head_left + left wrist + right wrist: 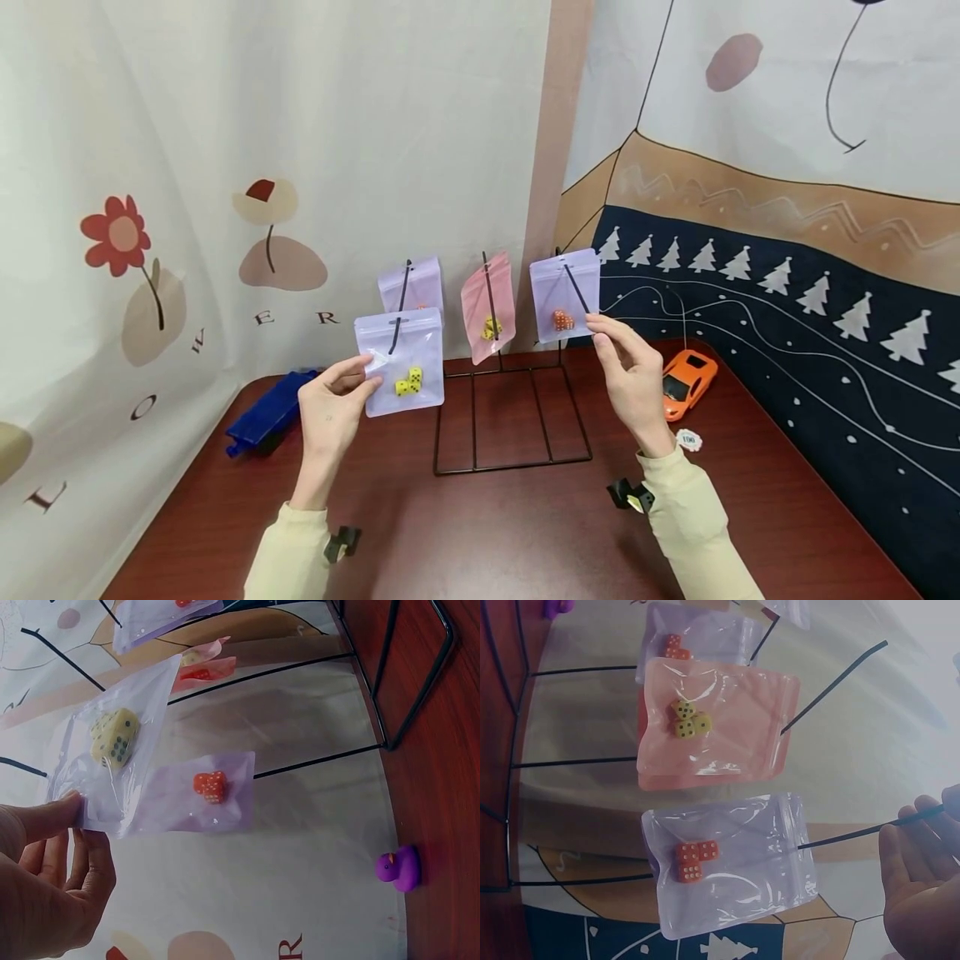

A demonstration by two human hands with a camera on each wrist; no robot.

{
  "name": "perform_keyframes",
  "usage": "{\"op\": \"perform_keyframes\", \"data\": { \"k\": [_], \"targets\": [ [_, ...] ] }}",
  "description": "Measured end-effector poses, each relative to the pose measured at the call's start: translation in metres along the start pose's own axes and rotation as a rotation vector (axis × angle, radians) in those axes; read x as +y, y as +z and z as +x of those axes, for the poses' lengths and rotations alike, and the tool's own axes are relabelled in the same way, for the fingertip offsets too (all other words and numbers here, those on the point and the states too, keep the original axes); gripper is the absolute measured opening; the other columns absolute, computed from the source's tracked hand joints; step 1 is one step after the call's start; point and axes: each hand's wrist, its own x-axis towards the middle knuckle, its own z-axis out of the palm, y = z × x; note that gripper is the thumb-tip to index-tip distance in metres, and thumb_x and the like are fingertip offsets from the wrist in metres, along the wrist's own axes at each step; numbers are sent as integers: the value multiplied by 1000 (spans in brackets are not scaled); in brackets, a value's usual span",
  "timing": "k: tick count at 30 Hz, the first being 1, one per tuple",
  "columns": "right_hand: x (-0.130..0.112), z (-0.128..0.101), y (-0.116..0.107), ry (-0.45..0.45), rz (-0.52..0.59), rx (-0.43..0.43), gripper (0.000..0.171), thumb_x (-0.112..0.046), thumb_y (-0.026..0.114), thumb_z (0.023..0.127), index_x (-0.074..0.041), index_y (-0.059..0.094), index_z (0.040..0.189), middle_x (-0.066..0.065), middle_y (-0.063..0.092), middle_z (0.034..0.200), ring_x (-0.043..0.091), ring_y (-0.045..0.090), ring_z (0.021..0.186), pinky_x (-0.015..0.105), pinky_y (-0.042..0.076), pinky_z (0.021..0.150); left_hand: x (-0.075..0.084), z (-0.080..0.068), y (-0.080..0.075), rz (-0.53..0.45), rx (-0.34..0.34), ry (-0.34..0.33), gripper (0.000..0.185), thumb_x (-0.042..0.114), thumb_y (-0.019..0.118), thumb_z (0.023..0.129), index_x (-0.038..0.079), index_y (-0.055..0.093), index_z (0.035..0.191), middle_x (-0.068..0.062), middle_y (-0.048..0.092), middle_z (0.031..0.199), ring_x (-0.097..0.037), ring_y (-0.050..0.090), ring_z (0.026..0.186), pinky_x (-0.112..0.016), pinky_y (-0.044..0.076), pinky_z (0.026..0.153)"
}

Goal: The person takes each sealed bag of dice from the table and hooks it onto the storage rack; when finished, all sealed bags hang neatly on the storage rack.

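My left hand (330, 408) pinches the lower left edge of a purple zip bag (382, 400) holding yellow dice (410, 382). The tip of the left hook (394, 337) passes through the bag's top. Behind it, on the same hook, hangs another purple bag (241, 806) with red dice (211, 787). My right hand (633, 379) pinches the end of the right hook (847, 835), where a purple bag (746, 892) with orange-red dice (694, 859) hangs. Between them, a pink bag (742, 686) with yellow dice (688, 720) hangs on the middle hook (836, 682).
The black wire rack (495, 469) stands on the dark red table (480, 542). At the left is a blue object (270, 412); at the right, an orange toy car (693, 375) and a white "100" tag (688, 440). A purple toy duck (407, 868) sits near the backdrop curtain (375, 125).
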Motion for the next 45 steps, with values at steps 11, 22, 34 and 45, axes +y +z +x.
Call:
{"op": "perform_keyframes", "data": {
  "k": [11, 22, 34, 45],
  "targets": [
    [15, -4, -6, 21, -3, -13, 24, 17, 54, 88, 11, 64, 109, 25, 61, 115, 20, 58, 109, 21, 48, 87, 27, 0, 5, 5, 7, 18, 28, -12, 75, 73, -8, 70, 101, -25, 67, 87, -10, 62, 71, -10, 48, 60],
    [29, -6, -9, 38, -4, -30, 20, 1, 58, 93, 5, 66, 110, 11, 63, 119, 24, 57, 111, 27, 49, 90, -5, 14, 12, 4, 38, -1, 29, -5, 79, 72, 0, 73, 100, -20, 69, 87, -3, 62, 73, -10, 48, 62],
    [29, -7, -10, 45, -4, -33, 19, -1, 58, 94, 5, 66, 110, 12, 63, 119, 24, 57, 112, 27, 48, 93, -18, 24, 19, 16, 50, -3, 29, -3, 80, 72, 4, 74, 100, -15, 70, 89, -3, 62, 71, -12, 49, 58],
    [29, -7, -10, 39, -9, -36, 20, 0, 58, 93, 2, 67, 111, 11, 63, 119, 24, 57, 111, 27, 49, 91, -15, 31, 21, 24, 49, -30, 29, -3, 79, 73, 4, 74, 102, -15, 69, 90, -3, 62, 73, -12, 49, 62]
  ]
}}
